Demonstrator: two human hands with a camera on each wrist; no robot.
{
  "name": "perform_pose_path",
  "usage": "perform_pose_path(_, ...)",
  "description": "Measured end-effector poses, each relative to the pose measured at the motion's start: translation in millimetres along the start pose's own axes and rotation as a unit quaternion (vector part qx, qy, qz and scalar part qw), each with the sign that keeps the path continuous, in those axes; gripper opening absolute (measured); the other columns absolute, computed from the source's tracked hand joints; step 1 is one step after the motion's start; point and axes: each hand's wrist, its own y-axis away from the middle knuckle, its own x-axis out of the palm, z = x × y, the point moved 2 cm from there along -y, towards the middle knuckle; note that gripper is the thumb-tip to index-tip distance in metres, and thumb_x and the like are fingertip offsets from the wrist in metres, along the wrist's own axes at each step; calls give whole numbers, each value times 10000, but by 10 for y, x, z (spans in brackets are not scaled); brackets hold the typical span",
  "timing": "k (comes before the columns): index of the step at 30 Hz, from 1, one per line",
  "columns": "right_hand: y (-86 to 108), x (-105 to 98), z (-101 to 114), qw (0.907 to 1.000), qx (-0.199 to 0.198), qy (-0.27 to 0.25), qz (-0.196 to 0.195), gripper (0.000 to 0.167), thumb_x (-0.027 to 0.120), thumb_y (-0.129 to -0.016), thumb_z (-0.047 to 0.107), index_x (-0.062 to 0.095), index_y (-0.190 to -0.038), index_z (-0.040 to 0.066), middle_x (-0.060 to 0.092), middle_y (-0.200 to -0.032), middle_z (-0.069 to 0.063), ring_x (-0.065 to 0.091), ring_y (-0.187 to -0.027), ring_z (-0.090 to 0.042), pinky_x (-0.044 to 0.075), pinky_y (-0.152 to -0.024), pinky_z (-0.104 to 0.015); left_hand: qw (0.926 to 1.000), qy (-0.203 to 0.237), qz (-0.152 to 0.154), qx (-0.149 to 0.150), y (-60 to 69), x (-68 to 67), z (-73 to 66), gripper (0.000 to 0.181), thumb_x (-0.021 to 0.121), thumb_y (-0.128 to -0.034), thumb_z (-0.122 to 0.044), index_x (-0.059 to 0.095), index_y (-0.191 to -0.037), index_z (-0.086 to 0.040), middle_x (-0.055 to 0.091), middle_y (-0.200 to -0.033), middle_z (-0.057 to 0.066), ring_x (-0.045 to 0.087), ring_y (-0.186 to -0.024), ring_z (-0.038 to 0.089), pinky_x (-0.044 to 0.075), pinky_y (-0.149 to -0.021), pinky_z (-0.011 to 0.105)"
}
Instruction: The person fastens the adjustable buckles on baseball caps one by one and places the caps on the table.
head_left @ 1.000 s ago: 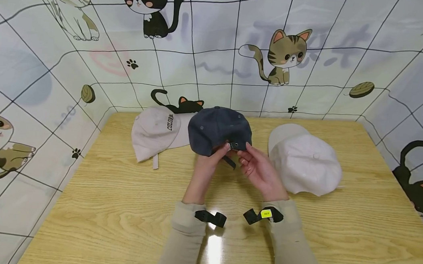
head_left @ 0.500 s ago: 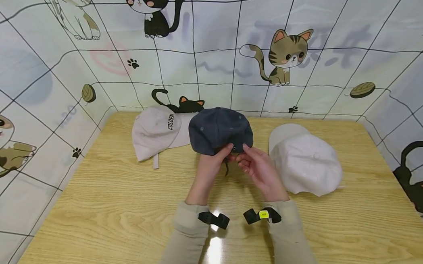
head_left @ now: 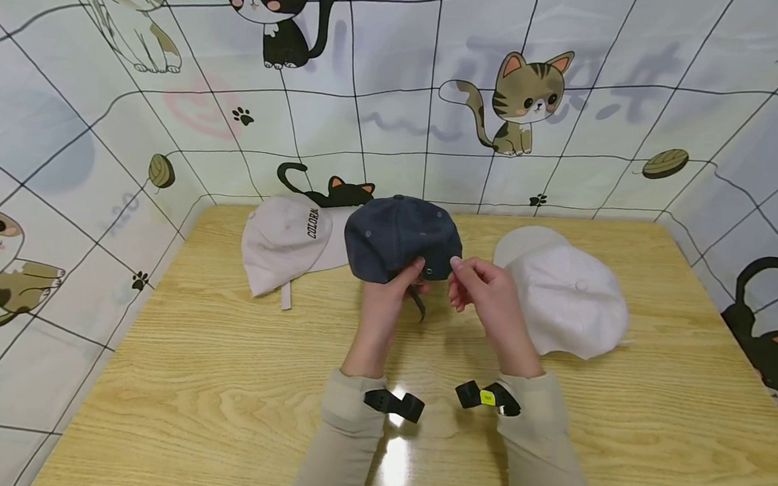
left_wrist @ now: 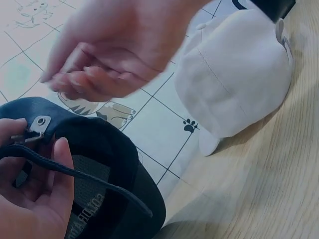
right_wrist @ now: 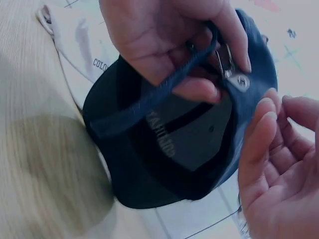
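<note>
A navy baseball cap [head_left: 399, 232] is held up above the table with its back toward me. My left hand [head_left: 388, 302] grips its back edge by the strap buckle, with the thumb on the outside. The metal buckle [right_wrist: 233, 74] shows near those fingers in the right wrist view. From it the loose end of the dark strap [left_wrist: 84, 175] hangs free across the cap's opening. My right hand [head_left: 489, 297] is just right of the cap, its fingers loosely curled with nothing between them. In the left wrist view a gap shows between that hand and the cap.
A pale cap [head_left: 282, 240] with dark lettering lies on the wooden table [head_left: 219, 396] at the back left. A white cap [head_left: 569, 299] lies on the right, close to my right hand. Behind the table stands a cat-print backdrop [head_left: 399, 73].
My right hand has let go of the cap's back edge and moved slightly right. My left hand keeps its grip, and the hanging strap end has shifted a little.
</note>
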Motion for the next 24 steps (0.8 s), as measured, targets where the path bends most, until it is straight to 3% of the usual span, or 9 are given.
perform_pose_path(6,50,119,75,9928,-708,964,-22,258,596,-853,328,611,-864,70,575,-688,-78,538,-571,-253,465,-500,-328,9998,-204,-30,-47,10,2,-19,339,706,-774,-213,560,-1058,-98,593,-819,35,575,-700,177,478,-685,506)
perform_pose_path(10,82,180,107,9769,-940,1916,-70,249,610,-811,438,604,-889,201,572,-749,35,542,-652,-161,462,-557,-290,9997,-204,-3,-100,19,6,-18,346,705,-774,-222,561,-1066,-107,590,-840,30,577,-720,170,500,-664,414)
perform_pose_path(16,62,226,108,9512,-1523,2683,-26,294,690,-748,398,587,-896,166,496,-768,61,482,-676,-66,467,-592,-246,9998,-171,6,-127,28,17,-27,296,698,-780,-236,594,-1012,-83,600,-829,19,573,-726,149,472,-591,263)
perform_pose_path(24,60,220,84,9429,-1633,2898,-187,230,664,-798,323,575,-919,149,498,-772,45,503,-694,-70,478,-603,-269,9997,-181,13,-170,27,17,-47,264,684,-795,-209,590,-1008,-85,597,-794,13,584,-683,149,491,-612,298)
